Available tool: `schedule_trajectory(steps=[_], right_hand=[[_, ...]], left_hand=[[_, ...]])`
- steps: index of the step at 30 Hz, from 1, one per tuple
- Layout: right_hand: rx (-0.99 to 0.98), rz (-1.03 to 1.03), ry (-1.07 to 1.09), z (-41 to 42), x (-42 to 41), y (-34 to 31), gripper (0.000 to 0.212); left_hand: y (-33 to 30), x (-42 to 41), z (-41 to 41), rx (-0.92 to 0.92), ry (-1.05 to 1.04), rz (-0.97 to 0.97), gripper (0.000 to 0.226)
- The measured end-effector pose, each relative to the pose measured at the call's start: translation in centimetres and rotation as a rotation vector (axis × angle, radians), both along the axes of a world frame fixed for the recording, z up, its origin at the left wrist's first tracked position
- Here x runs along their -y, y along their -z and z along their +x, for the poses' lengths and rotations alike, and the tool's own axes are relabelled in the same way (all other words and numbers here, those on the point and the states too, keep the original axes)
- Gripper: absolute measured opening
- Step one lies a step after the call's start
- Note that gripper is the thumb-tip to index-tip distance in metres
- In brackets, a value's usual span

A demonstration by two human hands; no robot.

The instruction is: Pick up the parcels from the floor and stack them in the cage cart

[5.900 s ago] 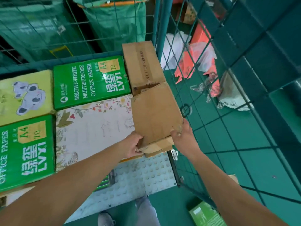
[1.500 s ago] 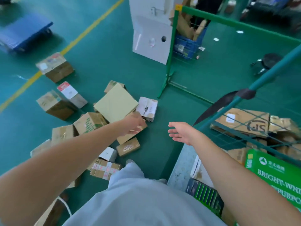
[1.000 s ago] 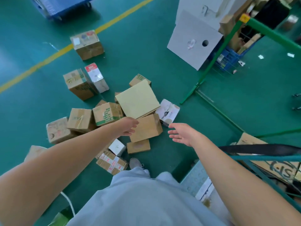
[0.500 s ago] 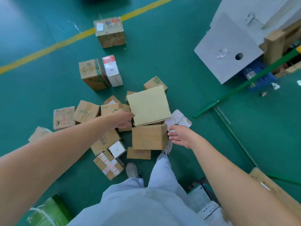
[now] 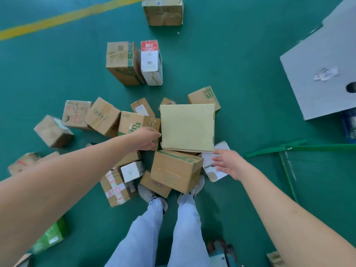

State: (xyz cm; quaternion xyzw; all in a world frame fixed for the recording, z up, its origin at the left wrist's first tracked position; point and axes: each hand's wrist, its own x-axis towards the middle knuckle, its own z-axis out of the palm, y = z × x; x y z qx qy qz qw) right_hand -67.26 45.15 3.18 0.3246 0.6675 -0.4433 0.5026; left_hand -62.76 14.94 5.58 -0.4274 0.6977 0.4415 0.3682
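Person stands over a heap of parcels on the green floor, both arms stretched down and forward. Left hand sits at the left edge of the pale box, fingertips just at or touching that edge; fingers loosely bent, nothing held as far as can be seen. Right hand hovers near the pale box's lower right corner, fingers spread and nearly straight, empty, above a white parcel lying flat; contact with it cannot be told. Pale box lies on top of the heap, slightly tilted, overlapping a brown box that stands just in front of the person's shoes. Left of the pale box: a green-print box, partly behind the left hand. Lower left: a small white box beside a red-taped box. Farther off, well apart from the heap: a tall brown box touching a red-topped box, and a lone box near the yellow line. Grey board at right edge; green bar lies on the floor right of the heap. Cage cart not identifiable in this view.
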Motion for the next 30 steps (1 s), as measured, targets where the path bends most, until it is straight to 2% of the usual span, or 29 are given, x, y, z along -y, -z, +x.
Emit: schedule_trajectory(steps=[7,15,18,23,27,30], right_hand=[[0.034,0.082,-0.048,-3.7,-0.1,12.9,0.03],[0.022,0.138,-0.146,-5.1,0.3,29.2,0.033],[-0.01,0.17,-0.173,-5.8,0.5,34.5,0.028],[-0.165,0.273,-0.196,-6.0,0.3,42.0,0.059],[-0.243,0.251,-0.157,-5.8,-0.1,46.7,0.083],[-0.26,0.245,-0.123,-5.7,-0.2,48.9,0.092]], left_hand=[[13.8,0.9,-2.3,0.078,-0.051,0.018,0.032],[32.0,2.3,-3.2,0.157,-0.079,0.063,0.039],[38.0,2.5,-3.2,0.172,-0.125,0.06,0.047],[46.1,2.7,-2.8,0.17,-0.245,0.064,0.071],[51.9,3.3,-2.4,0.152,-0.337,0.038,0.086],[55.0,3.8,-1.7,0.154,-0.354,0.013,0.087]])
